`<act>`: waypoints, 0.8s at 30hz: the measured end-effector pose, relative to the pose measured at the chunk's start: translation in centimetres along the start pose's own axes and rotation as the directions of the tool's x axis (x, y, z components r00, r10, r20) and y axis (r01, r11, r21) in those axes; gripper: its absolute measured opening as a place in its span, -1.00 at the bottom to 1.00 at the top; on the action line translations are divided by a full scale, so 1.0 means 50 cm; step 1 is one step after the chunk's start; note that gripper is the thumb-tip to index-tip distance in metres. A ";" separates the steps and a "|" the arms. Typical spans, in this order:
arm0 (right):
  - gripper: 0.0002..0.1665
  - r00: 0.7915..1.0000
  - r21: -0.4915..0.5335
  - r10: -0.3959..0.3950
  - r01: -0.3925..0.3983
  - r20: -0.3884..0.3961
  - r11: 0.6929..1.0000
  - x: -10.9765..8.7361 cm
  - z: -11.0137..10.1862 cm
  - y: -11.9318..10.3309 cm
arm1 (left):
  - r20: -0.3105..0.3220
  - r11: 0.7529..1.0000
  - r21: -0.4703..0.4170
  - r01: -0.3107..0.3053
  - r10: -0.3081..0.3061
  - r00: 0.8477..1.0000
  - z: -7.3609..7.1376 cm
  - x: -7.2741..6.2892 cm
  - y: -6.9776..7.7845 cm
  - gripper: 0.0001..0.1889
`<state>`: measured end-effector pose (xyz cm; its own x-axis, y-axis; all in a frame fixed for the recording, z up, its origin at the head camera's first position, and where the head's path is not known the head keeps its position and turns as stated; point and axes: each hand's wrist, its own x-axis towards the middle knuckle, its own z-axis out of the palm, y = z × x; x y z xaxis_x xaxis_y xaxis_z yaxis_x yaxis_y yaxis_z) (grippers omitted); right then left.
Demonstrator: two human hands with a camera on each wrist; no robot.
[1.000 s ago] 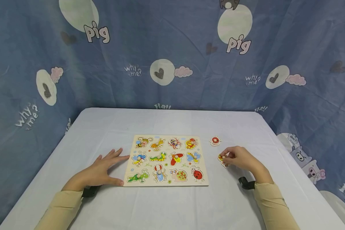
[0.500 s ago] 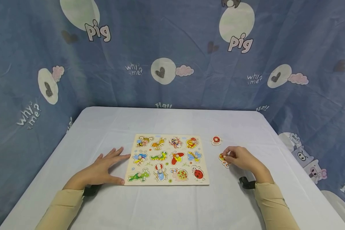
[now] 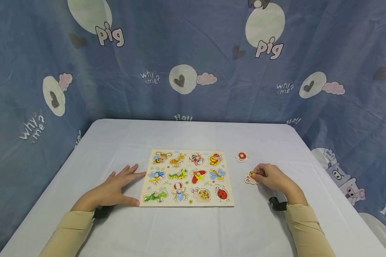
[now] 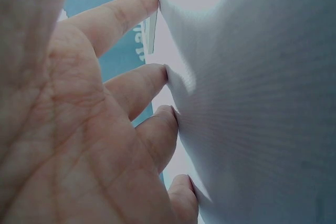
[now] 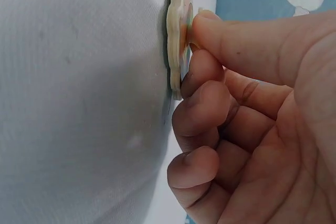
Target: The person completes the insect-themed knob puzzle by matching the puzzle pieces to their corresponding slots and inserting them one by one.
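A wooden insect puzzle board (image 3: 186,204) lies flat on the white table. My left hand (image 3: 112,191) is spread at its left side, with the thumb and index fingertip touching the board's edge. In the left wrist view, the fingers (image 4: 139,85) rest their tips on the cloth. Right of the board, my right hand (image 3: 271,177) pinches the snail puzzle piece (image 3: 250,179) by its knob. The right wrist view has the piece (image 5: 176,35) edge-on, low over the cloth; whether it touches I cannot tell. Fingers cover part of it.
A loose red ladybug puzzle piece (image 3: 242,156) lies beyond the right hand, beside the board's upper right corner. The snail picture (image 3: 201,195) and ladybug picture (image 3: 221,193) on the board show no knobs. Knobbed pieces occupy the other spots. A patterned blue curtain (image 3: 193,100) surrounds the table.
The snail piece has turned clockwise in my right hand's pinch, so its head end swung from lower right toward the left. My left hand keeps its place at the board.
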<state>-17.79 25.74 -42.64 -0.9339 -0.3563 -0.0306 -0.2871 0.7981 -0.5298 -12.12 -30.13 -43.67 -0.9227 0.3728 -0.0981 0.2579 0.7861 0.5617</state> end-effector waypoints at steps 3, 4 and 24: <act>-0.86 1.000 -0.002 0.020 -0.020 -0.001 1.000 0.000 0.001 0.002 | 0.003 1.000 -0.005 0.003 -0.003 1.000 0.001 0.000 -0.001 0.09; -0.84 1.000 0.001 0.028 -0.028 0.000 1.000 0.000 0.001 0.003 | 0.003 1.000 -0.006 0.002 -0.002 1.000 0.001 0.000 -0.001 0.09; -0.88 1.000 0.038 0.003 -0.003 0.011 0.999 0.002 0.001 0.016 | 0.013 1.000 -0.028 -0.006 0.006 1.000 -0.004 -0.001 0.001 0.09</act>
<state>-18.10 26.35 -43.11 -0.9324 -0.3591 -0.0413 -0.2757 0.7804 -0.5612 -12.11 -30.20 -43.48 -0.9175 0.3836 -0.1051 0.2549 0.7700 0.5849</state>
